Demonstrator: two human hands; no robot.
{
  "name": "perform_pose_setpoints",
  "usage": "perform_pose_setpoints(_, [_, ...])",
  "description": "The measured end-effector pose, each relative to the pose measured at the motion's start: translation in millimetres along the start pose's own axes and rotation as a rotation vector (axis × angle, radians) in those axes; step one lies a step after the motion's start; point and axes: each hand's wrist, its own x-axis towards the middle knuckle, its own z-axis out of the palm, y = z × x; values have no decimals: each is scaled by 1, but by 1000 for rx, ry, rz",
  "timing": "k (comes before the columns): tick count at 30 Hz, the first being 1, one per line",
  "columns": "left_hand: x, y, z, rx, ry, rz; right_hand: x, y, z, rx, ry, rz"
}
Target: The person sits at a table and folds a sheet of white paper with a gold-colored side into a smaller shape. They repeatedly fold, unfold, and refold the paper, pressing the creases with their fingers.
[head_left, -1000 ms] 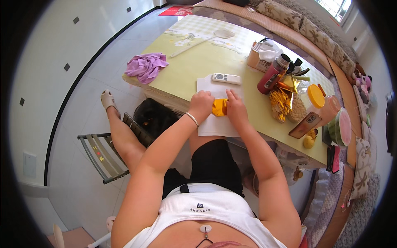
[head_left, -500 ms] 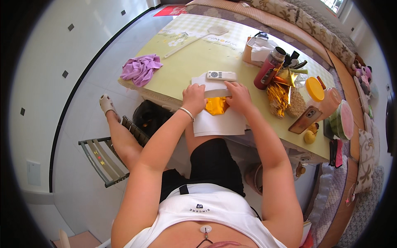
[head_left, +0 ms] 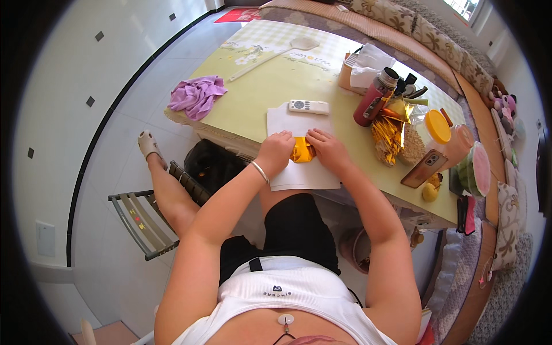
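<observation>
A small piece of shiny gold foil paper (head_left: 302, 152) lies folded on a white sheet of paper (head_left: 305, 179) at the table's near edge. My left hand (head_left: 278, 150), with a bangle on its wrist, grips the foil's left side with closed fingers. From the right, my right hand (head_left: 326, 148) pinches its upper right edge. Both sets of fingertips sit close together along the far fold and hide part of it. Just beyond them, a white remote control (head_left: 309, 107) rests across the top of the sheet.
Right of the sheet stand a red thermos (head_left: 371, 102), a bundle of gold foil pieces (head_left: 386, 138), a yellow-lidded jar (head_left: 437, 126), a phone (head_left: 424, 168) and a cut watermelon (head_left: 475, 169). A purple cloth (head_left: 197, 96) and a fly swatter (head_left: 276, 57) lie on the left and far side.
My hands have come closer together and slightly nearer to me. The pale flap stretched between them has gone down, and the gold piece looks narrower.
</observation>
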Motion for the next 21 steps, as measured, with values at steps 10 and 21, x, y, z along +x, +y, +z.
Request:
perform_pose_setpoints(10, [-33, 3, 10, 10, 50, -153, -29, -2, -10, -7, -99, 173])
perform_pose_setpoints(21, [-40, 7, 7, 44, -63, -171, -22, -17, 0, 64, 51, 318])
